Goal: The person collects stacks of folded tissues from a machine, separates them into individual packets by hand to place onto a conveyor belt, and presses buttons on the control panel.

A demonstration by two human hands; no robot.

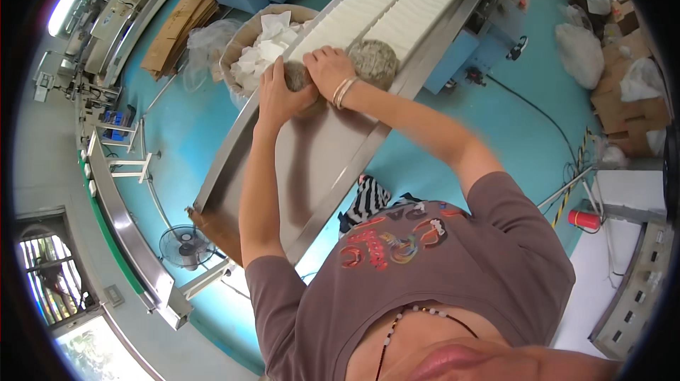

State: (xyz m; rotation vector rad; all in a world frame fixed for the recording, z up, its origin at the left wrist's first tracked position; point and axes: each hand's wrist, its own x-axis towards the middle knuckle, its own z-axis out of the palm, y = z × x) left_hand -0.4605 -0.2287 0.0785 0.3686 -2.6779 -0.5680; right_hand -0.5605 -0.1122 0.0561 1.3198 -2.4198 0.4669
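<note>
So the left hand (285,98) is up near the middle of the frame, thumb and fingers curled around a smallish grey lump (297,75) — roundish, rough, kinda stone-like. The right hand (330,73) is right beside it, fingers bent and pointing toward the left of the frame, with light bangles (343,93) on the wrist. Can't tell if it's gripping anything, since its fingertips and palm are mostly turned out of sight. Just to the right of it sits a bigger speckled boulder (374,64), at the near end of two long rows of white, pleated-looking sheets (423,9) that run off to the top right.

All this is on a long metal surface (276,168) with raised edges, slanting from lower left to upper right. Behind its far edge, upper left of center, there's a round bin (227,62) full of crumpled white paper (263,48) — flattened cardboard (178,34) stands further left, and a fan (185,246) is down at lower left.
</note>
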